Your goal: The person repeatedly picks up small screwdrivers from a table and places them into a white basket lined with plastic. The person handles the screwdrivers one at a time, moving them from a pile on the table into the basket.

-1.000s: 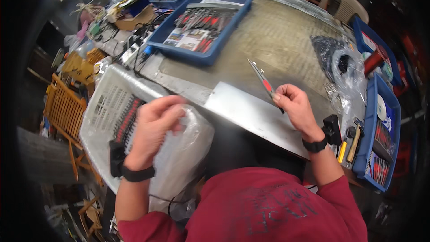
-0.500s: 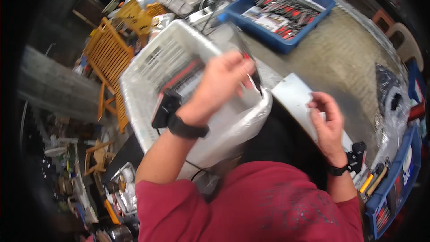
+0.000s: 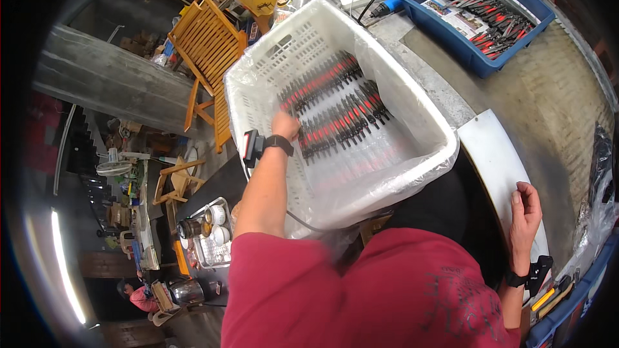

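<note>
My left hand reaches into a white plastic basket lined with clear plastic film. Its fingers are curled at the left end of the rows, and whatever they hold is hidden. Slim black-and-red tools with pointed ends lie side by side in two rows on the basket's bottom; their exact kind is too small to tell. My right hand rests over the edge of a long white board, fingers loosely bent, with nothing visible in it.
A blue tray heaped with similar black-and-red tools stands on the table at the back right. A folding wooden chair is left of the basket. Jars sit in a metal tray at lower left. Far off at lower left, a person is visible.
My left hand has moved from above the basket's right side down into its left part. My right hand has drawn back nearer me along the white board. The whole view has shifted.
</note>
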{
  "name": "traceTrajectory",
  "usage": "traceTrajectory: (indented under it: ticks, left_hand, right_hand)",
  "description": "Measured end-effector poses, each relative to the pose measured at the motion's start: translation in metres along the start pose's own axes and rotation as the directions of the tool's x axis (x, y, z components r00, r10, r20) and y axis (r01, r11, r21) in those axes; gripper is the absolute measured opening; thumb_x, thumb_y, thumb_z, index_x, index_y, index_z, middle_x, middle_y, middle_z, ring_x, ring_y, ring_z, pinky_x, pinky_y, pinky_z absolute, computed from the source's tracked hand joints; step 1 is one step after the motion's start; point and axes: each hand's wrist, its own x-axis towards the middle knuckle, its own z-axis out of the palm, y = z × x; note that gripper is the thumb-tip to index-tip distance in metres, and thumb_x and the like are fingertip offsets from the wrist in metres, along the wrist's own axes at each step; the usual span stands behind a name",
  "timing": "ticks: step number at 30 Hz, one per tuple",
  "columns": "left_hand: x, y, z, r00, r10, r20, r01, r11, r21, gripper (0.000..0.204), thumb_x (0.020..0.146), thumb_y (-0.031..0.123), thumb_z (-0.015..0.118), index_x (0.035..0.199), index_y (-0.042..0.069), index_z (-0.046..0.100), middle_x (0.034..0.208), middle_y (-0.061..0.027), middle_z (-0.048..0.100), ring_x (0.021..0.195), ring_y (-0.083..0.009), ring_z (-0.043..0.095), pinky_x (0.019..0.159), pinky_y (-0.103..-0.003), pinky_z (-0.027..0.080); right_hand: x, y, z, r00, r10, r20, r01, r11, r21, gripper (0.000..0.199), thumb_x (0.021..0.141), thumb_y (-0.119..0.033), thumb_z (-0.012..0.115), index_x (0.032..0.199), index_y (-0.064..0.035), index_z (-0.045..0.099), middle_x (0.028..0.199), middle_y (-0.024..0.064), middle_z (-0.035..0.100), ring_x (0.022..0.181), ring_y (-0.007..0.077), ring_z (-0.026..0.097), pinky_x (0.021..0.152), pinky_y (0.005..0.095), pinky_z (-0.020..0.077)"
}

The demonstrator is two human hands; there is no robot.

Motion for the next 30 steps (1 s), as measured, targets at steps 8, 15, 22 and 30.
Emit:
traceTrajectory:
  ticks: [8,15,22,30]
  left_hand:
    - [0.001,-0.04,0.029,0.977,-0.206,-0.058,0.204,0.978,-0.04,0.009,0.07,-0.002,0.055,0.064,-0.007,0.052,0.06,-0.0149,0.055,0.046,-0.0241,0.056,0.031,-0.034,0.039]
    - [-0.002,-0.037,0.041,0.962,-0.265,-0.062,0.263,0.964,-0.031,0.005,0.072,-0.006,0.049,0.07,-0.006,0.054,0.07,-0.0168,0.057,0.053,-0.0286,0.056,0.033,-0.036,0.039]
    - [0.011,-0.054,0.053,0.978,-0.191,-0.085,0.201,0.971,0.127,0.01,0.073,0.001,0.052,0.074,-0.004,0.06,0.074,-0.0181,0.061,0.067,-0.0303,0.061,0.052,-0.036,0.046]
    - [0.01,-0.052,0.053,0.975,-0.217,-0.057,0.224,0.945,0.238,0.015,0.073,0.005,0.054,0.081,-0.003,0.063,0.085,-0.0209,0.062,0.083,-0.0328,0.06,0.068,-0.037,0.049]
  right_hand:
    - [0.0,-0.001,0.003,0.999,0.037,-0.004,-0.037,0.999,-0.034,0.02,0.085,-0.006,0.048,0.102,0.0042,0.05,0.097,0.0062,0.053,0.09,0.0122,0.049,0.082,0.0236,0.0374]
    - [-0.001,0.0,0.003,0.999,0.04,-0.007,-0.04,0.996,-0.075,0.019,0.085,-0.006,0.048,0.102,0.0042,0.051,0.097,0.0066,0.053,0.09,0.0124,0.049,0.082,0.0235,0.0373]
    - [0.0,0.0,0.004,0.999,0.04,-0.014,-0.041,0.996,-0.083,0.019,0.086,-0.007,0.048,0.101,0.0043,0.051,0.096,0.0065,0.053,0.09,0.0124,0.049,0.081,0.0232,0.0371]
    - [0.0,-0.001,0.003,0.999,0.04,-0.013,-0.041,0.996,-0.08,0.019,0.086,-0.007,0.048,0.1,0.0045,0.051,0.095,0.0064,0.054,0.089,0.0127,0.049,0.081,0.0236,0.0375]
